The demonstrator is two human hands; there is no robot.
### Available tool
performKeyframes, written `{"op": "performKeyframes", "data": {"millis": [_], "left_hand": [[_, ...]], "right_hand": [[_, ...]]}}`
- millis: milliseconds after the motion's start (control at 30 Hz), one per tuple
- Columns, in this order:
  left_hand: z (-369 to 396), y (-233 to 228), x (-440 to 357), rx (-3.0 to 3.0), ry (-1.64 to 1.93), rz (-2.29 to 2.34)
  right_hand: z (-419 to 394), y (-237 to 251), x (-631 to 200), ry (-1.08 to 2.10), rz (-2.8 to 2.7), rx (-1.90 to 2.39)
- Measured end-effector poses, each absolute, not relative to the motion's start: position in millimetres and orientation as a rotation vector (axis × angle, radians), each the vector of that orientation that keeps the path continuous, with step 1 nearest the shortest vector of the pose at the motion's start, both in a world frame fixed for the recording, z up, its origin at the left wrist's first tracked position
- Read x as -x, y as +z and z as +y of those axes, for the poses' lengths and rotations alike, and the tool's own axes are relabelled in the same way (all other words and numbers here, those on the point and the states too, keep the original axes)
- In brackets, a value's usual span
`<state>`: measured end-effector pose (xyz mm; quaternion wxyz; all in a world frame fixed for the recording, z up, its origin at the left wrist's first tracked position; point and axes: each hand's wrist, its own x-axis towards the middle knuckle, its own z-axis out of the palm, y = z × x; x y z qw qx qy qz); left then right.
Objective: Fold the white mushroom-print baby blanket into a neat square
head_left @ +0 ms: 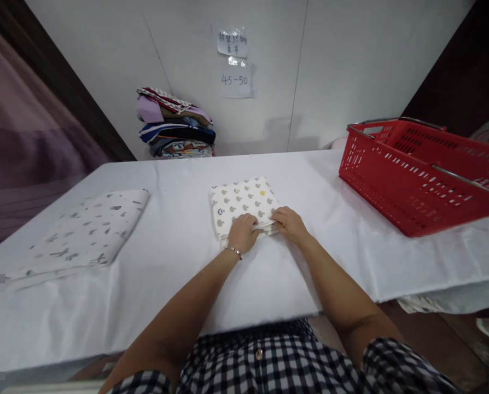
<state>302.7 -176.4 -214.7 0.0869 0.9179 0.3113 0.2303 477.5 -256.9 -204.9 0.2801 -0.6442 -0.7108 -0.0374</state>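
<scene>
A folded white cloth (244, 200) with grey mushroom-like prints and a few yellow and purple ones lies in the middle of the table. Its near edge shows several layers. My left hand (243, 232), with a bracelet at the wrist, grips that edge on the left, thumb and fingers closed on the layers. At the near right corner, my right hand (289, 223) pinches the same edge. Both hands stay close together on the cloth, and the cloth rests flat on the tabletop.
The white-covered table (179, 219) stands against a pale wall with paper signs (234, 80). On the left lies another folded printed cloth (92, 230). A red basket (417, 180) with metal handles sits at the right. Behind the table's far edge is a stack of folded fabrics (176, 126).
</scene>
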Motion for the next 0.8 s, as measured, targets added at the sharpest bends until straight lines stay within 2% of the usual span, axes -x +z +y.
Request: {"op": "performKeyframes", "data": {"millis": [367,800], "left_hand": [[-172.6,-211.3,-294.5,-2.633,0.667,0.783],[-181.4,-219.7,-293.3,-2.872,0.631,0.763]], "right_hand": [[-257.6,-205.7,-476.4,-0.099,-1.901,1.75],[-258.7,-203.8,-475.6,-0.027,-2.033,1.699]]}}
